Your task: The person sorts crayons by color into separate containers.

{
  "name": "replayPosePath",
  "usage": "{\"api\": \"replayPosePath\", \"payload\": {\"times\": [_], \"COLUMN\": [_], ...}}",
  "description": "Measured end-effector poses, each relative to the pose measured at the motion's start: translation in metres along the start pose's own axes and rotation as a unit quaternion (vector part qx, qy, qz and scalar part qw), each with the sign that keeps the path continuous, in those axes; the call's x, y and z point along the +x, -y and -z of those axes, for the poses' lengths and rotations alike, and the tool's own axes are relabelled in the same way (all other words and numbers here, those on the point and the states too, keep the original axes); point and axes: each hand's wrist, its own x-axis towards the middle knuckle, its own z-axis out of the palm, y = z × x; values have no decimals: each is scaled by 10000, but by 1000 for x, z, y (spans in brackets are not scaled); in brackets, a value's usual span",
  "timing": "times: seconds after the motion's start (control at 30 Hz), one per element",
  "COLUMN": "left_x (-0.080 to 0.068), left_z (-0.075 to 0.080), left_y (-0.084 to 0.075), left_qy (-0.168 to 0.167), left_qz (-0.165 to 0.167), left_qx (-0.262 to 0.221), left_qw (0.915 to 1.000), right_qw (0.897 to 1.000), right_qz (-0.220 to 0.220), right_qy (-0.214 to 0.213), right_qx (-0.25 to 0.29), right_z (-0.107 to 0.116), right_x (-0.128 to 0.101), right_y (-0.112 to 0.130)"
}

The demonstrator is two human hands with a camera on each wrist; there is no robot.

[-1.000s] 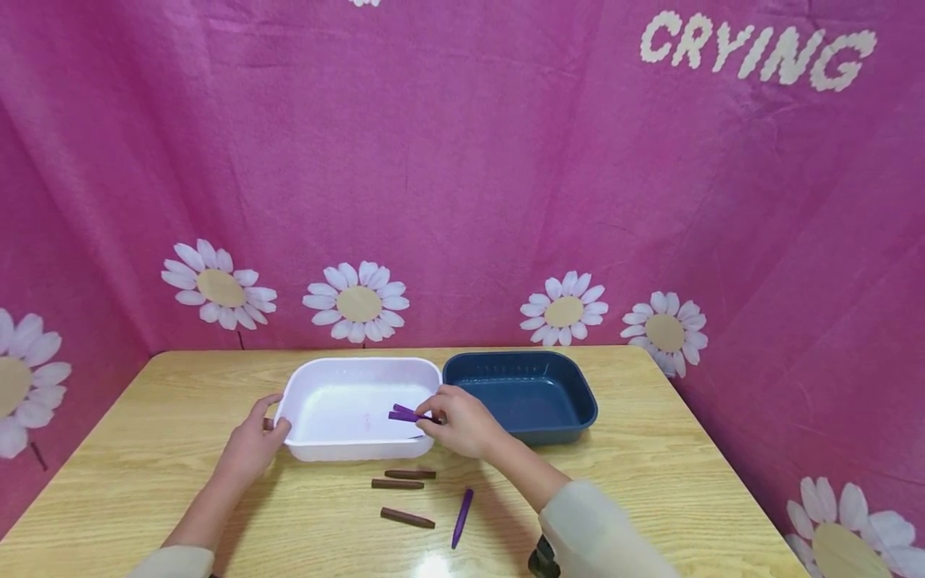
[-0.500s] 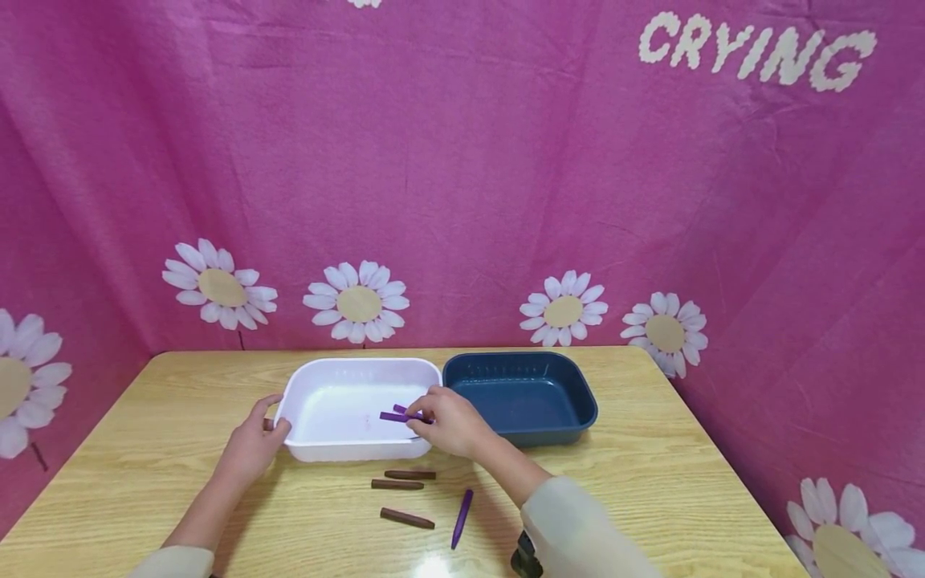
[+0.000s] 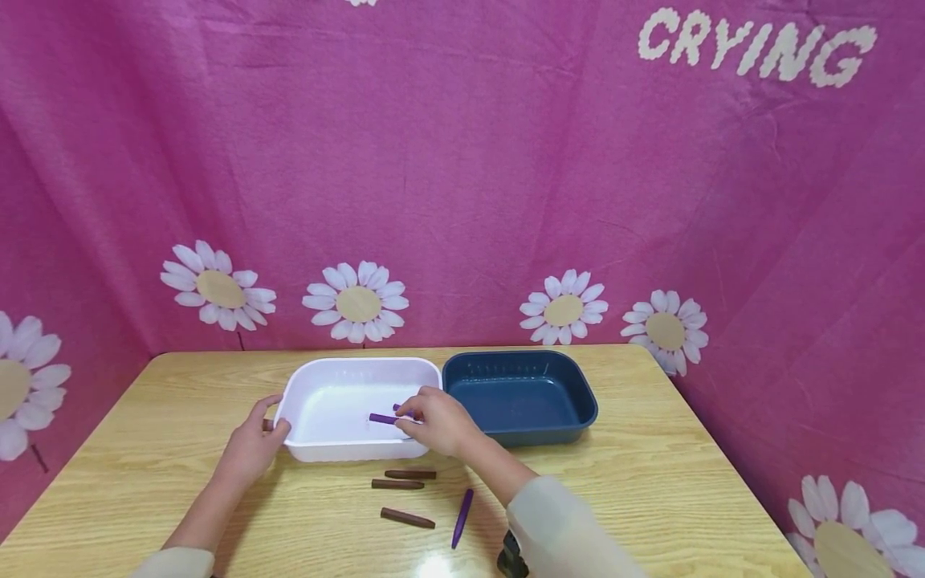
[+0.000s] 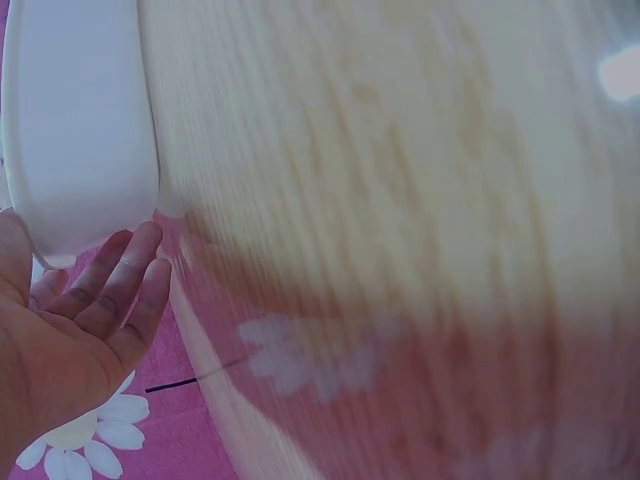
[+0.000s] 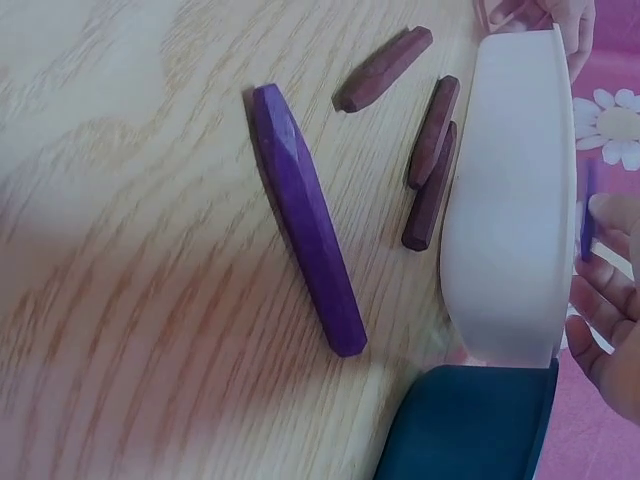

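Observation:
My right hand [image 3: 439, 421] pinches a purple crayon [image 3: 382, 418] over the right part of the white plastic basin [image 3: 354, 451]. Behind those fingertips, partly covered, shows a second purple crayon [image 3: 397, 407] in the basin. In the right wrist view the pinched crayon [image 5: 588, 215] stands out past the basin's rim. My left hand [image 3: 250, 445] holds the basin's left end, thumb at the rim and fingers along the outside. On the wooden table in front lie a third purple crayon [image 3: 462, 518] and three brown crayons, one [image 3: 408, 518] nearest me and two close together by the basin.
A dark blue basin [image 3: 520, 438] stands right beside the white one, nothing visible inside it. Behind the table [image 3: 650, 482] hangs a pink cloth [image 3: 462, 201] printed with daisies.
My right hand has moved a little left over the white basin with its crayon, while the second purple crayon stays behind the fingers. My left hand has kept its place.

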Motion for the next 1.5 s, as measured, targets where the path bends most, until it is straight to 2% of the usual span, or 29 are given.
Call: {"api": "replayPosePath", "payload": {"times": [0.23, 0.53, 0.93, 1.5], "left_x": [0, 0, -1, 0], "left_z": [0, 0, 0, 0], "left_y": [0, 0, 0, 1], "left_qy": [-24, -35, 80, 76], "left_qz": [-33, -34, 22, -58], "left_qx": [-7, 28, -40, 41], "left_qw": [10000, 10000, 10000, 9999], "right_qw": [10000, 9999, 9997, 9998], "right_qz": [33, -153, 45, 53], "right_qy": [-79, -72, -194, -179], "right_qx": [-18, 29, -156, 17], "right_z": [-3, 6, 20, 34], "right_x": [0, -3, -12, -33], "right_y": [0, -1, -10, -22]}}
